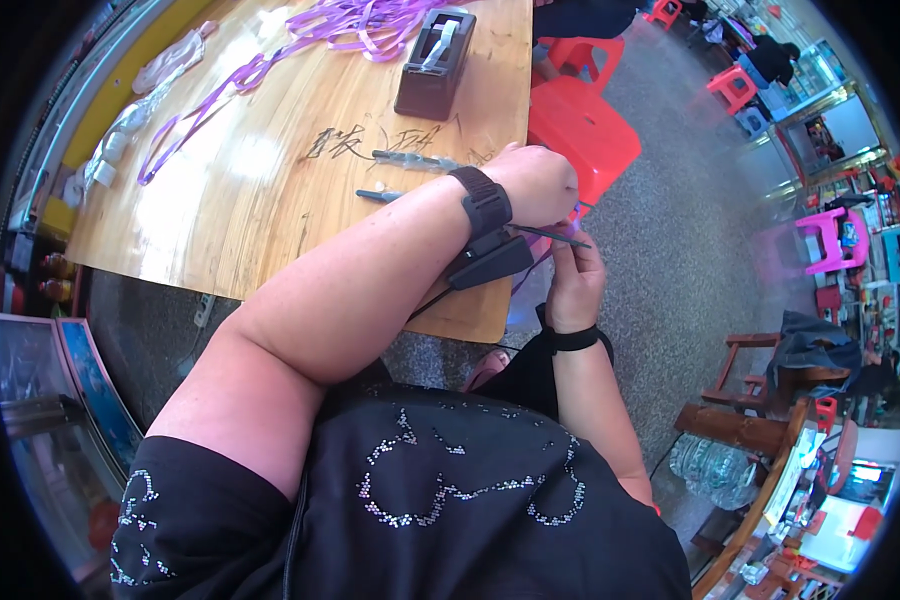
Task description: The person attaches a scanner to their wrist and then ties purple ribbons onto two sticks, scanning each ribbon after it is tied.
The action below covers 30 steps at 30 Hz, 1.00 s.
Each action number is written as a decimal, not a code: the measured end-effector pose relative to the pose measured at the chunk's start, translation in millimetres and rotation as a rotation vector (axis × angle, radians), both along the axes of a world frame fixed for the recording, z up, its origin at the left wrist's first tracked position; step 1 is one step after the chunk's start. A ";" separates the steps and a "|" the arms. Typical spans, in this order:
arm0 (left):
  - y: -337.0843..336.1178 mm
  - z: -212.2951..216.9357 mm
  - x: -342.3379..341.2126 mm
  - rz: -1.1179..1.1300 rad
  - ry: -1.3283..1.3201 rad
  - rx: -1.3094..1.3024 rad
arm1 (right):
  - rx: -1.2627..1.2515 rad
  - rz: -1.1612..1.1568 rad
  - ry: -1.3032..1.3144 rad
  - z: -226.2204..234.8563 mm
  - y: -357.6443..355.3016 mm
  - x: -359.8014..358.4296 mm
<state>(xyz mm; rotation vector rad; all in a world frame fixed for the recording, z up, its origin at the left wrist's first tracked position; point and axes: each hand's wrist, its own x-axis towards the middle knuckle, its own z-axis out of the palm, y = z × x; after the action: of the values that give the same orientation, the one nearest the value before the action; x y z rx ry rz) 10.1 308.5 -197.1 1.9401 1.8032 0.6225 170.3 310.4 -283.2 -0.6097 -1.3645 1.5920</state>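
A wooden bench (270, 190) with dark scribbles on its top carried the things. A dark tape dispenser (433, 65) stood near its far edge. Beside the dispenser, purple ribbons (300, 40) lay in a loose tangle and trailed away from it. Nearer than the dispenser lay two thin pen-like tools (415, 160). Far from the dispenser, at the opposite edge, lay clear plastic bags (145, 95).

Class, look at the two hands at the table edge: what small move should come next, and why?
Probably draw the hands back over the table. The left hand and right hand work a thin dark stick with purple ribbon past the table edge, above the floor, where a slip would drop it.
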 end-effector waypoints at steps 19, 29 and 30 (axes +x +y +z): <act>-2.6 2.5 2.1 0.028 0.007 0.076 | 0.017 -0.015 -0.172 -7.4 3.0 7.1; -4.1 2.3 1.5 0.053 0.000 0.094 | -0.085 0.008 -0.127 20.9 -19.0 16.6; -4.0 2.5 1.6 0.053 0.000 0.096 | -0.104 0.023 -0.134 23.3 -19.9 17.3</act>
<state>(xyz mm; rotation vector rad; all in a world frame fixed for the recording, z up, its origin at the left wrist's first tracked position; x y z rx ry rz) 11.7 304.5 -194.6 1.9587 1.8610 0.7391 187.5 290.5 -260.0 -0.7779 -1.3962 1.6740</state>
